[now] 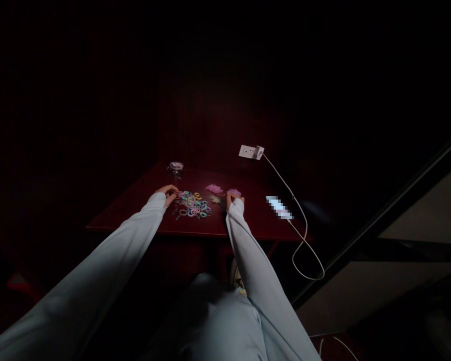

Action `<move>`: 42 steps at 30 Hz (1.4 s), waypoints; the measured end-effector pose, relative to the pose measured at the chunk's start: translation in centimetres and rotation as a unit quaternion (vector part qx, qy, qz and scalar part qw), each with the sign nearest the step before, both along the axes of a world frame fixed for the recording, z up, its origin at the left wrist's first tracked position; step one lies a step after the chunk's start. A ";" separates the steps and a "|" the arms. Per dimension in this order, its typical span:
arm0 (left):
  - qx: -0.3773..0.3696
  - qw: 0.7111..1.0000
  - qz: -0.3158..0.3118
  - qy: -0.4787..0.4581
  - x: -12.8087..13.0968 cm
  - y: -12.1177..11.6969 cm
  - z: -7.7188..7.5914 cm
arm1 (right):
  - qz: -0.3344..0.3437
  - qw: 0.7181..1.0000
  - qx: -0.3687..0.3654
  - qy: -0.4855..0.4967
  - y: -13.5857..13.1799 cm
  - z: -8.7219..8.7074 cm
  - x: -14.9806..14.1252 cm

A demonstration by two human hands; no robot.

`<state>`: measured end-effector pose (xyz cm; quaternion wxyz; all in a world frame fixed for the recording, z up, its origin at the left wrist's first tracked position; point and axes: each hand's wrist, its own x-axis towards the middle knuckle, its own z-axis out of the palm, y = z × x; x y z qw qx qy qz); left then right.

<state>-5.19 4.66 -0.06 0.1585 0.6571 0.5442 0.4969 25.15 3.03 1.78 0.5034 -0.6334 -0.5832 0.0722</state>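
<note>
A loose pile of small coloured hair ties, in green, yellow, pink and blue, lies on the dark red table. At its upper left edge is my left hand, fingers bent and closed together by a pink band; whether it grips one is too small to tell. My right hand is at a small purple heap of bands, its fingers curled in and partly hidden. Between the hands lie a pink heap of bands and a small pale yellow heap.
Toward the back left of the table stands a clear round container. On the right lies a phone with its screen lit. Its white cable runs to a charger in the wall socket and hangs past the table edge.
</note>
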 end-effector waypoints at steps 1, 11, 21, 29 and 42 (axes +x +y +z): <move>0.002 1.000 -0.008 0.011 -0.2 0.2 -0.3 | 0.003 1.000 0.000 0.003 -0.1 0.0 0.1; 0.036 0.990 -0.021 0.138 -0.3 0.2 -1.1 | 0.001 1.000 -0.014 -0.004 -1.1 0.6 -0.3; -0.003 0.992 -0.020 0.128 0.3 -0.8 0.1 | 0.032 0.999 -0.016 -0.020 -0.4 0.6 0.0; 0.042 0.989 -0.091 0.105 -0.2 -1.9 0.4 | 0.029 0.999 -0.011 -0.026 -0.8 0.9 -0.1; 0.045 0.991 -0.124 0.001 0.5 -1.9 0.5 | 0.016 0.996 0.006 -0.083 -1.3 1.1 -0.5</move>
